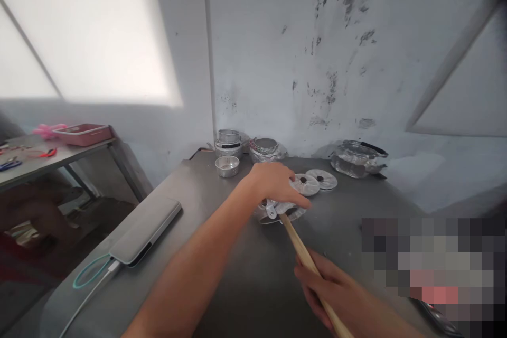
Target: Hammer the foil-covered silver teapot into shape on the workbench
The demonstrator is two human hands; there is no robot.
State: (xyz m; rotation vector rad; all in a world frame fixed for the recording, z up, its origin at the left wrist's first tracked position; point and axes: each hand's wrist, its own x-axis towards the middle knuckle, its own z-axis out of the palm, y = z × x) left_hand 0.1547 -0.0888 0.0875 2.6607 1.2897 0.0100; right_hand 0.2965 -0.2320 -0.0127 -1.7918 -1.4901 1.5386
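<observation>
My right hand is wrapped around a pale wooden stick, which slants up and away. The stick's far end meets a shiny silver metal piece on the table. My left hand reaches over this piece from the left and grips it, with the thumb along its right side; most of the fingers are hidden. Below the left hand, a small pale metal tab shows. Just beyond the thumb lie two round silver lids with dark knobs, a nearer lid overlapping a farther lid.
At the back stand a perforated metal cup, a silver pot, another pot and a silver kettle. A grey power bank with a cable lies left. A side table holds a pink tray. The lower right is pixelated.
</observation>
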